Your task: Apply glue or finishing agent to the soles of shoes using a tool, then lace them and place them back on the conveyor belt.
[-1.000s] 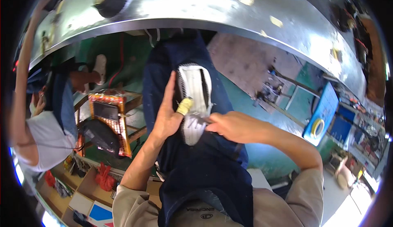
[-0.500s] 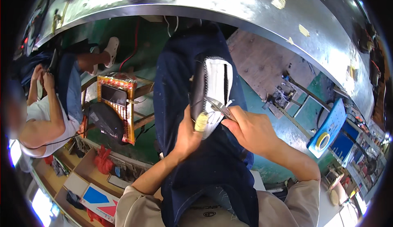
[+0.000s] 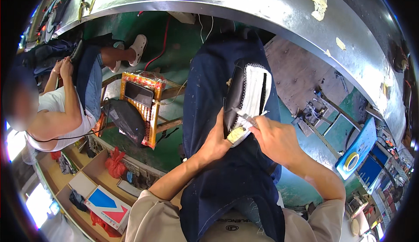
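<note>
Across my lap, on a dark blue apron, lies a black shoe upper with a white bottom face turned up and zigzag stitching along its edge. My left hand is closed around the near left end of the shoe, and a finger on it wears yellow tape. Closed in my right hand is a small metal hand tool, whose tip rests at the stitched edge. The tool looks like pincers, but its grip is hidden in my fingers.
A shiny metal bench curves across the far side. To the left, another person sits near a stool bearing a phone and a black bag. A wooden compartment box stands near left; a blue board with a tape roll is at right.
The whole view has shifted, so things appear farther right. The tool's tip has moved from over the white face to the stitched edge near the black side.
</note>
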### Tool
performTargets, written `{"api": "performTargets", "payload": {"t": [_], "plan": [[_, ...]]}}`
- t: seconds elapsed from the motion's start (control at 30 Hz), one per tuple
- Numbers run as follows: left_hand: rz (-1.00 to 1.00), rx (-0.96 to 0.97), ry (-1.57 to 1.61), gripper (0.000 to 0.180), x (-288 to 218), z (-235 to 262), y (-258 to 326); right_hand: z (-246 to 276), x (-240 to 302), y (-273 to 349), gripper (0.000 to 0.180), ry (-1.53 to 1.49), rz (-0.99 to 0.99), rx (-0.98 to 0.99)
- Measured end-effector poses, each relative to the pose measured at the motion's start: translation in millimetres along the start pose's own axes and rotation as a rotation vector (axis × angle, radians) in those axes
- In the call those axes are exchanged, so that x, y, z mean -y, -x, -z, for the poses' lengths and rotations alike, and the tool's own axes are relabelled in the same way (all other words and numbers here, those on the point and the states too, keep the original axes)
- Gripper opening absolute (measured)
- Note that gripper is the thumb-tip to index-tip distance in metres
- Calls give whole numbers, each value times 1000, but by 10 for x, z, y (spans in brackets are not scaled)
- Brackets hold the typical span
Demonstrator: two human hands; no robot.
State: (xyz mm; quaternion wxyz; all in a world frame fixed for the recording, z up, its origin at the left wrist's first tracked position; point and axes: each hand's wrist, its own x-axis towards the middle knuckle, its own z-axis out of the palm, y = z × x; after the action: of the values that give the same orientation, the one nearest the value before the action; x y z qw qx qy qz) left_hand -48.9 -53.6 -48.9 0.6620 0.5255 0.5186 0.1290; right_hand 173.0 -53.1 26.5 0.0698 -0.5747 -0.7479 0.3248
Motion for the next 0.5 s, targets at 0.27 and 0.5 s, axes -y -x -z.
{"api": "performTargets", "payload": {"t": [0.27,0.5], "plan": [[89,63,424,92,-118,138,-95,-109,-106,185,26,-407,-249,-129],[-587,-153,-430,85,-630,331,24,176,-381,364,61,-1695,-707,61]]}}
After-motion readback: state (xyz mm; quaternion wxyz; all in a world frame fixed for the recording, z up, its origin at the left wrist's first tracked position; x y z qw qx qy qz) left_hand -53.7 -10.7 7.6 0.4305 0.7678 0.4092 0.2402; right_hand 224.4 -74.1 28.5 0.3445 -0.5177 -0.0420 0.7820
